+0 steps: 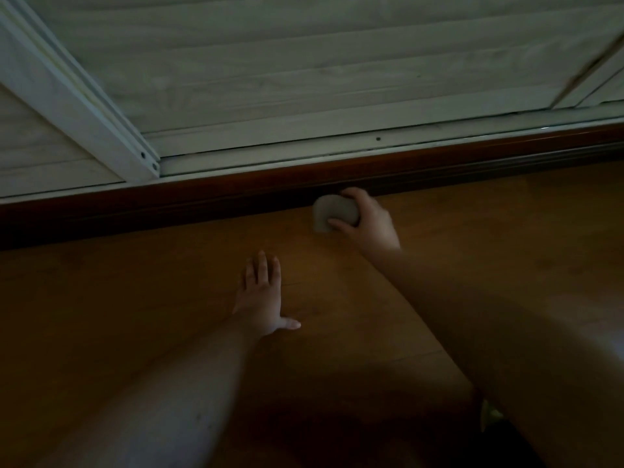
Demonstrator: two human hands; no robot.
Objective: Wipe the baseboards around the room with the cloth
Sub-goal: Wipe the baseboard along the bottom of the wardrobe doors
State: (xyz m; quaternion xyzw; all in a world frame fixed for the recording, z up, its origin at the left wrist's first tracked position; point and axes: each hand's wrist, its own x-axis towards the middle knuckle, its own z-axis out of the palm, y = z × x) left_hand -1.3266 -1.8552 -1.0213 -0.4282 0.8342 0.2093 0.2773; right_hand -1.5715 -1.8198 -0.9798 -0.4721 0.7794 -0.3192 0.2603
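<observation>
Dim shot. Bottom of frame: both bare forearms reach up over the wood floor (135, 298). Left hand (261, 295), centre of frame, lies palm down on the floor w/ fingers straight and spread, thumb out to the right; grip flat, holding nothing. Further up, right of centre, right hand (366, 221) has fingers and thumb curled round a pale grey cloth (332, 214); grip pinching it. Cloth sits at the foot of the dark brown baseboard (169, 204), touching it and the floor. Baseboard runs across mid frame, rising to the right. Beyond it, upper frame: white sliding door frame (77, 96) and pale slatted shutter (304, 62).
</observation>
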